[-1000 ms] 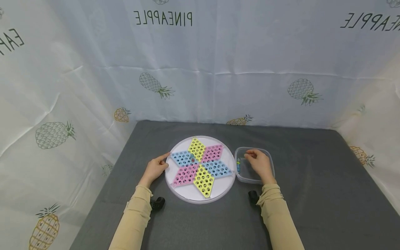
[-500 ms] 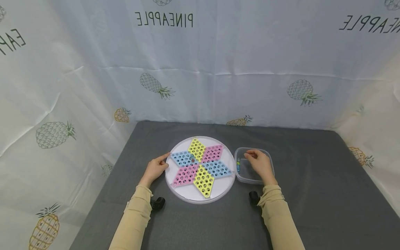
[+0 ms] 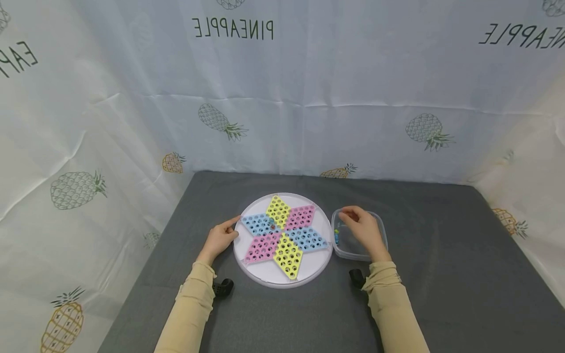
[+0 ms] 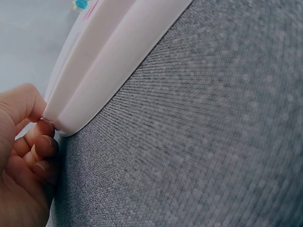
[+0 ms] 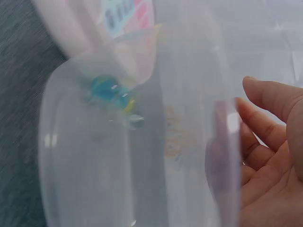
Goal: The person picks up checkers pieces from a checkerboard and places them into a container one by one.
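The left hand (image 3: 217, 239) grips the round white plastic board's (image 3: 265, 269) smooth rim. The right hand (image 3: 365, 230), fingers loosely curled and holding nothing visible, hovers over the clear plastic tub (image 3: 380, 230) of glassy marbles (image 5: 105, 88) on the grey woven counter (image 3: 441, 274).

The round board (image 3: 283, 274) was white, its star made of yellow, pink and blue perforated diamonds. The table (image 3: 441, 294) was dark grey. The backdrop (image 3: 309, 88) at the frame's top was pale with pineapple prints. The sleeves (image 3: 185, 314) were tan.

Staged recording booth: pineapple-print sheets (image 3: 282, 98) hung on three sides w/ grey cloth-covered table (image 3: 441, 274).
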A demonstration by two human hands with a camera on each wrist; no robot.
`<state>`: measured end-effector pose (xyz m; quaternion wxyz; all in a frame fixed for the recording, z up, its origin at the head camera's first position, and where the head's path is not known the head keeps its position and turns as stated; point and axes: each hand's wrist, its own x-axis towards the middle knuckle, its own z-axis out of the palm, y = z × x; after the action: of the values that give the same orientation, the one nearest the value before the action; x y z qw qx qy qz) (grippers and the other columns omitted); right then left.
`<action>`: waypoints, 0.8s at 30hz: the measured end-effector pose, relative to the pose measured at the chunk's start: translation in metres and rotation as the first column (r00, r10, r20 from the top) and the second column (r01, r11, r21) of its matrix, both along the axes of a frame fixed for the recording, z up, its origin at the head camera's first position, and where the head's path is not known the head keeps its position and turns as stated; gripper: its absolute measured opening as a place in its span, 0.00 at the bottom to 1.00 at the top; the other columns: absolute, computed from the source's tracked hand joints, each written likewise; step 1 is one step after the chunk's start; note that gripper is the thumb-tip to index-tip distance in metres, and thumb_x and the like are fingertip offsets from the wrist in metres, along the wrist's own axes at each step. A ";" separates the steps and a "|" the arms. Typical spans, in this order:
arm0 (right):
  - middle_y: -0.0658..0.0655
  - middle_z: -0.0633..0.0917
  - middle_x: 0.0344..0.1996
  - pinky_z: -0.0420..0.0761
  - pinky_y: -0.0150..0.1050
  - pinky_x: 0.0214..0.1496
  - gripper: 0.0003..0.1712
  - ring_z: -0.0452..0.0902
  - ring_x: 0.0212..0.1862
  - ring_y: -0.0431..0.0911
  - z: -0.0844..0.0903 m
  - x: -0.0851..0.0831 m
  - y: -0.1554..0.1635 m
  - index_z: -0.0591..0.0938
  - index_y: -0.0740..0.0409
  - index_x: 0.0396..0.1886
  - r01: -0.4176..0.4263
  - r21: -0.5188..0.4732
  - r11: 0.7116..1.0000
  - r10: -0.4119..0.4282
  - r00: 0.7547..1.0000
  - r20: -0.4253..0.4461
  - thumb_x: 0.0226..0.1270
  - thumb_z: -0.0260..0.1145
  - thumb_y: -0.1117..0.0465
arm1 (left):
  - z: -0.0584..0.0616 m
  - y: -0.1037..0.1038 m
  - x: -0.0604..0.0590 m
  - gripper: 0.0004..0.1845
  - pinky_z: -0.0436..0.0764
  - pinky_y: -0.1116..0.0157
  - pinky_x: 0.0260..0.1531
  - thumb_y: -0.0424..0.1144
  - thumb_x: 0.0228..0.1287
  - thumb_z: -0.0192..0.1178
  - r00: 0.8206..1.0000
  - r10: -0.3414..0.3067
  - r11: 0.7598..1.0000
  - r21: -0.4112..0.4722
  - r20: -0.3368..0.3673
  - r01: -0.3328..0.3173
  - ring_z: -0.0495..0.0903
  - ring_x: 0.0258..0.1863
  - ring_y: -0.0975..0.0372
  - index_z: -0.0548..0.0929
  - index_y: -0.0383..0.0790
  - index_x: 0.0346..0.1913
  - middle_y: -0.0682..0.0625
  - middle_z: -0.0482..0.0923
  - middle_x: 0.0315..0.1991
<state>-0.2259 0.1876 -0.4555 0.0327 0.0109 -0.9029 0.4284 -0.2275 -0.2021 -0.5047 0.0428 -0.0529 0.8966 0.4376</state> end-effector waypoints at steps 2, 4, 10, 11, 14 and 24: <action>0.60 0.82 0.47 0.76 0.49 0.49 0.24 0.77 0.49 0.53 0.004 0.001 -0.003 0.78 0.55 0.53 -0.008 0.000 1.000 0.008 1.000 -0.017 0.66 0.57 0.45 | -0.001 0.000 0.000 0.28 0.65 0.66 0.24 0.35 0.57 0.54 1.000 0.002 1.000 0.002 0.001 -0.002 0.64 0.21 0.62 0.72 0.46 0.64 0.50 0.68 0.23; 0.60 0.82 0.47 0.76 0.47 0.48 0.24 0.77 0.48 0.52 0.008 0.001 -0.007 0.78 0.55 0.53 -0.018 -0.010 1.000 0.018 1.000 -0.025 0.66 0.57 0.45 | -0.001 0.000 0.000 0.28 0.65 0.66 0.24 0.35 0.57 0.54 1.000 0.001 1.000 -0.001 0.003 -0.001 0.64 0.21 0.62 0.72 0.46 0.64 0.50 0.68 0.23; 0.58 0.82 0.44 0.75 0.38 0.42 0.22 0.75 0.43 0.49 0.018 0.003 -0.026 0.79 0.54 0.52 -0.058 -0.053 0.997 0.056 0.998 -0.039 0.65 0.59 0.47 | -0.002 -0.001 0.001 0.28 0.64 0.66 0.24 0.35 0.57 0.54 1.000 0.002 1.000 -0.015 0.001 -0.002 0.64 0.21 0.62 0.72 0.46 0.64 0.49 0.68 0.23; 0.58 0.82 0.44 0.74 0.37 0.41 0.21 0.75 0.42 0.48 0.020 0.003 -0.030 0.79 0.54 0.52 -0.066 -0.060 0.996 0.064 0.997 -0.038 0.65 0.59 0.48 | -0.003 -0.001 0.001 0.28 0.64 0.66 0.24 0.35 0.57 0.54 1.000 0.003 1.000 -0.016 -0.001 -0.003 0.64 0.21 0.62 0.72 0.46 0.64 0.49 0.68 0.23; 0.57 0.82 0.43 0.74 0.36 0.40 0.21 0.75 0.41 0.48 0.023 0.003 -0.042 0.79 0.54 0.52 -0.080 -0.071 0.994 0.077 0.996 -0.037 0.64 0.60 0.48 | -0.003 -0.002 0.000 0.28 0.65 0.66 0.25 0.35 0.58 0.55 1.000 0.004 1.000 -0.020 0.005 -0.004 0.65 0.22 0.62 0.72 0.46 0.64 0.49 0.68 0.24; 0.56 0.83 0.42 0.75 0.39 0.43 0.17 0.76 0.41 0.47 0.026 -0.001 -0.076 0.80 0.53 0.50 -0.143 -0.083 0.986 0.140 0.989 -0.041 0.65 0.60 0.52 | -0.002 0.000 -0.001 0.27 0.65 0.66 0.25 0.35 0.58 0.55 1.000 0.005 1.000 -0.021 0.010 -0.005 0.65 0.22 0.62 0.72 0.46 0.64 0.49 0.69 0.24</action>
<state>-0.2270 0.1120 -0.4293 0.0183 0.0812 -0.8799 0.4679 -0.2284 -0.2024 -0.5063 0.0456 -0.0576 0.9008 0.4280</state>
